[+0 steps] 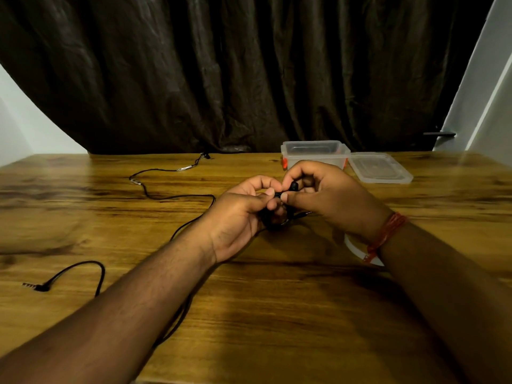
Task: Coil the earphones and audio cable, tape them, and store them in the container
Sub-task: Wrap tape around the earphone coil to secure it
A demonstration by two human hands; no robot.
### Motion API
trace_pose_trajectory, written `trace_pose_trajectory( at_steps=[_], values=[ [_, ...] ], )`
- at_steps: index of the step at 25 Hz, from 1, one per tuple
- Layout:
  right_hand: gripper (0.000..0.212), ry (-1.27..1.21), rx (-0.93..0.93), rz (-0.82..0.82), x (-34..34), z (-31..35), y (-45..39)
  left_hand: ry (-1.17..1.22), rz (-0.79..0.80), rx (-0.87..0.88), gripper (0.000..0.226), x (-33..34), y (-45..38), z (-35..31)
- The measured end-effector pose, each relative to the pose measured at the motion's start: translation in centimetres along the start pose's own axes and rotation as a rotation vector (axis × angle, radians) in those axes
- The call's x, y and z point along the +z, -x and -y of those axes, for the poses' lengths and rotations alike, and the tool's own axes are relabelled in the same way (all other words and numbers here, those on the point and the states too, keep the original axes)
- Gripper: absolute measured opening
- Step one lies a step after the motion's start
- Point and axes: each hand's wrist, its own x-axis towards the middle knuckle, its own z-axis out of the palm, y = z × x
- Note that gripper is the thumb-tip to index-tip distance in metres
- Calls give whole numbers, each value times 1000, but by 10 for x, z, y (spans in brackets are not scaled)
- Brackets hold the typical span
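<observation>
Black earphones (279,206), partly coiled it seems, sit pinched between both hands just in front of the clear container (314,155): left hand (241,214) grips the bundle, right hand (318,192) pinches an earbud. Left of the container, the audio cable (166,170) trails across the wooden counter (277,300).

Your left hand (243,214) & right hand (318,195) meet mid-table (277,314), a small coil (273,221) between them. Container (314,155) sits just behind your right hand, lid (381,167) beside it on the right. Loose cable (155,189) trails left; its plug (34,286) lies far left, near you.
</observation>
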Motion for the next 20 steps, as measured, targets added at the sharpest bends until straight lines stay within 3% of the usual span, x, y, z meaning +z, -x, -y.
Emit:
trace_pose_trajectory(
  at_steps=[4,6,7,8,10,12,14,17,20],
  values=[
    [29,5,54,-50,-13,-2,-4,-18,-59,17,25,-3,-2,-1],
    [19,210,55,-177,-33,3,-4,-33,-107,24,24,-3,-2,-1],
    [13,432,69,-204,-46,8,-2,-42,-137,32,24,-4,-2,-1],
    [11,690,102,-163,-59,13,2,-53,-167,42,23,-5,-3,-1],
    [21,999,267,104,-75,25,12,-79,-220,69,24,-11,-6,-1],
    [29,964,496,394,-76,36,24,-89,-251,87,25,-15,-8,0],
    [32,935,610,575,-70,40,32,-121,-261,101,26,-14,-8,1],
    [34,1036,636,709,-61,36,31,-250,-264,95,24,-7,-4,0],
    [17,1036,582,714,-56,31,26,-511,-281,96,16,-3,2,3]
  ],
)
